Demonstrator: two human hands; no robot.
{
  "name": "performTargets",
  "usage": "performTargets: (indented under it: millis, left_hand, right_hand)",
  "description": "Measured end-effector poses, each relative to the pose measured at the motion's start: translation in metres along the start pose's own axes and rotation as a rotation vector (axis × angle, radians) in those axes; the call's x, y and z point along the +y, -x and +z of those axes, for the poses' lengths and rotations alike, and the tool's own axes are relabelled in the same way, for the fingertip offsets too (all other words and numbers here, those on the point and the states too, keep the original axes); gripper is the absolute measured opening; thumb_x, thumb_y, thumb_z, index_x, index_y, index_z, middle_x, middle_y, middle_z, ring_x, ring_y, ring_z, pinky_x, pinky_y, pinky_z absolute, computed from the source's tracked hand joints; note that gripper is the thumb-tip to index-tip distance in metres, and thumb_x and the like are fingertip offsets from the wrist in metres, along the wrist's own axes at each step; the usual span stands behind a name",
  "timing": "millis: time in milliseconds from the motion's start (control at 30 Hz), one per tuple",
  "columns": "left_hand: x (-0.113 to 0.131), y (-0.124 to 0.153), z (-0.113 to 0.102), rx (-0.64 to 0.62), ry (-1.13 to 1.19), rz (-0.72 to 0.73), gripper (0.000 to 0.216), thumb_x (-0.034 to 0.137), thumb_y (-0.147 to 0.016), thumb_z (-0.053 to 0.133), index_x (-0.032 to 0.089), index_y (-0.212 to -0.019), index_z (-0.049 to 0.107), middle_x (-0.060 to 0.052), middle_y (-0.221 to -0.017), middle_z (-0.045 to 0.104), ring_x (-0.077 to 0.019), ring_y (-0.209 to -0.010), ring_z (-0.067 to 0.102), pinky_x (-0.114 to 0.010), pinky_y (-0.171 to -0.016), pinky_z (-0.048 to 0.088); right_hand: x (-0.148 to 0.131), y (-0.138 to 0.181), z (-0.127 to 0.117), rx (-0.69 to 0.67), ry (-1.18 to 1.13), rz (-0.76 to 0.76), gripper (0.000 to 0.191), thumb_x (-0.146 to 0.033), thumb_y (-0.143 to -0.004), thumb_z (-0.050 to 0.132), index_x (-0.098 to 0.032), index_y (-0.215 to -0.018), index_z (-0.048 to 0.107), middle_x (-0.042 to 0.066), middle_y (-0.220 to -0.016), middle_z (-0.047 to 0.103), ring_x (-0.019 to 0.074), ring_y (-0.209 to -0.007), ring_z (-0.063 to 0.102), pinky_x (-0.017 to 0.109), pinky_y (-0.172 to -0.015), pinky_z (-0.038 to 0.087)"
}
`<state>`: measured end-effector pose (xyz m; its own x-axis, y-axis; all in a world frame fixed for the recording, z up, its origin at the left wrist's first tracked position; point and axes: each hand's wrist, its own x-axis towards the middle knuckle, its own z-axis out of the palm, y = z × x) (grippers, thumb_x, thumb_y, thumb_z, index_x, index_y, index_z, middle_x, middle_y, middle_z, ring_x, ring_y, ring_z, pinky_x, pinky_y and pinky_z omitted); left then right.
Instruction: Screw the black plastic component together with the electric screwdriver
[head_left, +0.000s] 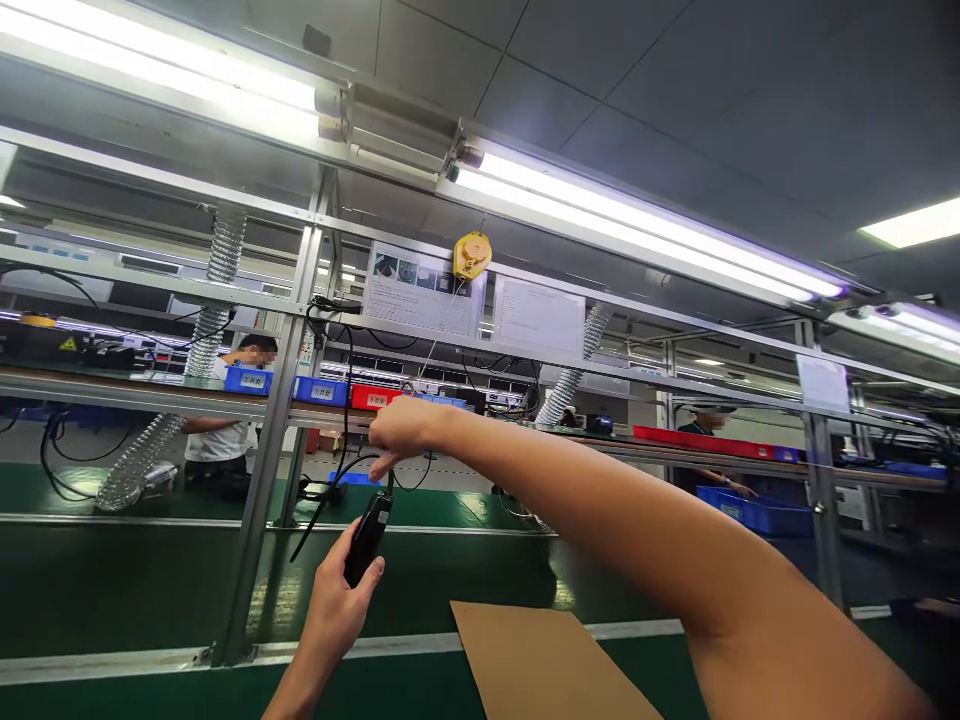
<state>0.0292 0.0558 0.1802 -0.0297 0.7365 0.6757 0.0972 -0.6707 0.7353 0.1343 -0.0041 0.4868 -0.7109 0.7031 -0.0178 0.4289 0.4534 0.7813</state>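
Fingers of my left hand (334,597) clamp black handheld tool (367,540), near-upright, top leaning right; right hand (405,428) grip unclear; blue plastic bins (322,390), contents hidden.

- Single head-worn camera, looking forward and somewhat upward over the green worktop (112,590) to the light strips (637,225).
- Near view: left hand (337,600) and right hand (401,430) mid-frame, close in front.
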Motion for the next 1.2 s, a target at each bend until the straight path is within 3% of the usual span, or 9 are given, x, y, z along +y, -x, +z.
performTargets:
  millis: [100,200,300,500,800,1033,1200]
  left_hand:
    - [0.004,0.001,-0.001,0.038,0.000,0.039,0.068,0.052,-0.093,0.065,0.022,-0.151,0.046,-0.009,-0.147,0.057,-0.0254,-0.138,0.052,-0.045,-0.121,0.038]
    - [0.009,0.004,0.001,0.062,-0.016,0.077,0.065,0.051,-0.095,0.064,0.025,-0.151,0.046,-0.007,-0.148,0.056,-0.0247,-0.139,0.051,-0.043,-0.120,0.039]
    - [0.014,0.009,0.005,0.060,-0.037,0.103,0.062,0.050,-0.096,0.063,0.026,-0.151,0.047,-0.007,-0.148,0.055,-0.0239,-0.140,0.050,-0.043,-0.120,0.039]
    - [0.025,0.019,0.012,0.032,-0.052,0.145,0.061,0.045,-0.099,0.060,0.035,-0.155,0.039,-0.001,-0.155,0.048,-0.0203,-0.145,0.043,-0.040,-0.123,0.035]
    - [0.046,0.028,0.018,-0.035,-0.059,0.203,0.065,0.038,-0.099,0.061,0.037,-0.158,0.034,-0.001,-0.155,0.047,-0.0197,-0.146,0.042,-0.037,-0.124,0.033]
    - [0.063,0.033,0.028,0.001,-0.031,0.233,0.072,0.038,-0.100,0.058,0.033,-0.164,0.025,-0.007,-0.157,0.044,-0.0258,-0.146,0.041,-0.039,-0.119,0.039]
    - [0.064,0.039,0.024,-0.001,-0.079,0.260,0.072,0.038,-0.101,0.057,0.036,-0.165,0.023,-0.007,-0.155,0.046,-0.0255,-0.144,0.044,-0.041,-0.121,0.038]
  right_hand:
    - [-0.011,0.010,0.011,-0.009,0.140,-0.030,0.055,-0.065,-0.103,0.052,-0.016,-0.096,0.075,0.009,-0.090,0.073,0.0241,-0.082,0.066,0.033,-0.058,0.032]
    - [-0.012,0.015,0.019,0.037,0.084,-0.006,0.049,-0.062,-0.103,0.054,-0.017,-0.102,0.073,0.008,-0.095,0.074,0.0233,-0.083,0.067,0.032,-0.057,0.030]
    - [-0.010,0.016,0.023,0.098,-0.029,-0.061,0.040,-0.058,-0.099,0.064,-0.018,-0.102,0.071,0.005,-0.099,0.074,0.0203,-0.084,0.067,0.030,-0.058,0.030]
    - [-0.017,0.025,0.023,0.063,-0.044,-0.113,0.027,-0.049,-0.087,0.078,-0.023,-0.096,0.076,0.003,-0.086,0.073,0.0202,-0.079,0.064,0.030,-0.056,0.028]
    - [-0.019,0.036,0.019,0.017,-0.157,-0.169,0.029,-0.045,-0.083,0.076,-0.027,-0.104,0.082,0.001,-0.086,0.075,0.0189,-0.077,0.063,0.030,-0.061,0.033]
    - [-0.032,0.047,0.018,0.066,-0.142,-0.024,0.028,-0.049,-0.083,0.072,-0.027,-0.099,0.080,0.003,-0.086,0.074,0.0227,-0.077,0.064,0.030,-0.057,0.031]
    - [-0.044,0.060,0.019,0.144,-0.133,0.076,0.021,-0.037,-0.085,0.063,-0.023,-0.092,0.077,0.005,-0.085,0.074,0.0233,-0.075,0.065,0.031,-0.057,0.029]
